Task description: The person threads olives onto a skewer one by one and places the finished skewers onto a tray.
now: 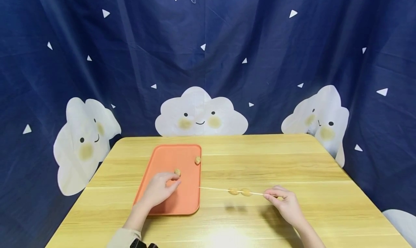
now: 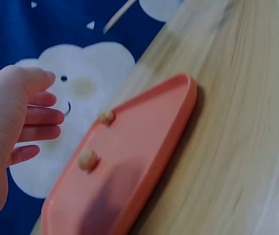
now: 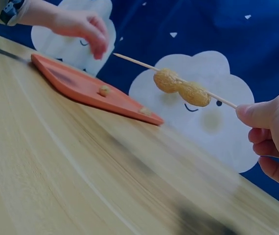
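Note:
My right hand [image 1: 286, 206] pinches the end of a thin wooden skewer [image 3: 134, 60], which points left above the table. Two brown, wrinkled oval pieces [image 3: 167, 80] sit side by side near the middle of the skewer. Over the orange tray [image 1: 188, 201], my left hand [image 1: 159, 190] hovers with relaxed, slightly bent fingers and nothing between them. One loose piece [image 1: 177, 172] lies on the tray just beyond its fingertips in the head view. Another piece [image 1: 197, 160] rests by the tray's right edge.
The light wooden table [image 1: 260, 161] extends around the tray and to the right. Behind it hangs a dark blue curtain [image 1: 227, 71] with white clouds and triangles.

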Action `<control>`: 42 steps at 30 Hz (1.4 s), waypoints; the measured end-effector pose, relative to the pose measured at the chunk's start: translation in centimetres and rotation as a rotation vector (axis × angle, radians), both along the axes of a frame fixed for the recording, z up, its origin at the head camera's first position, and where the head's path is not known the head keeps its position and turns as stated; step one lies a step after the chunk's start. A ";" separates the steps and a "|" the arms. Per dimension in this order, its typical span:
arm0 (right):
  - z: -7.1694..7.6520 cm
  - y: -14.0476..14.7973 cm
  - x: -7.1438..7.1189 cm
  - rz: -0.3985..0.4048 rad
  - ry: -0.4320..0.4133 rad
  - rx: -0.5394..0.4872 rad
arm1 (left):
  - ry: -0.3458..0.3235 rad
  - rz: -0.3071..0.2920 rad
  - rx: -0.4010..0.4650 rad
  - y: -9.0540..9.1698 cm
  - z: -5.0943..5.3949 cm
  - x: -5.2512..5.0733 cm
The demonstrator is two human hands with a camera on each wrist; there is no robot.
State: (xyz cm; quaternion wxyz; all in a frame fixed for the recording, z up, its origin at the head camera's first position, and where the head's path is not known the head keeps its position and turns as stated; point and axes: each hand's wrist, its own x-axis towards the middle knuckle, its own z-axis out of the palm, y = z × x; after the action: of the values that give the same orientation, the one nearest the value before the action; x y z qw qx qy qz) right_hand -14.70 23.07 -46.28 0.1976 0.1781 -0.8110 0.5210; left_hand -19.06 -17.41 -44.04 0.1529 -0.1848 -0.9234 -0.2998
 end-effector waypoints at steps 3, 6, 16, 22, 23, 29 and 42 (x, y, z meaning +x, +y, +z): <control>0.0 0.3 0.1 -0.014 -0.015 -0.006 | -0.009 0.025 -0.009 -0.5 -0.7 -0.5; 0.0 0.5 0.2 -0.033 -0.046 0.000 | -0.033 0.050 -0.013 -0.8 -1.2 -1.0; 2.1 -0.4 1.5 -0.042 -0.043 0.011 | -0.133 0.125 -0.052 -0.9 -2.2 -3.3; 2.3 -0.7 1.6 -0.027 -0.021 -0.010 | -0.192 0.182 -0.052 -0.7 -2.6 -4.7; 2.2 -0.7 1.6 -0.026 -0.021 -0.011 | -0.196 0.189 -0.052 -0.7 -2.6 -4.9; 2.3 -0.7 1.6 -0.021 -0.025 0.005 | -0.203 0.219 -0.063 -0.5 -3.0 -5.7; 0.1 0.5 0.6 -0.014 -0.041 0.004 | -0.233 0.296 -0.150 0.2 -3.6 -6.6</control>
State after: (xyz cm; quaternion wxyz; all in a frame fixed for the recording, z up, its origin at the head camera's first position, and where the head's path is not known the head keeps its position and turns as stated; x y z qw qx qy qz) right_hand -14.10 23.61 -46.18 0.1841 0.1620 -0.8173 0.5214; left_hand -25.62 -17.16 -47.64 0.0733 -0.0219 -0.9716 -0.2238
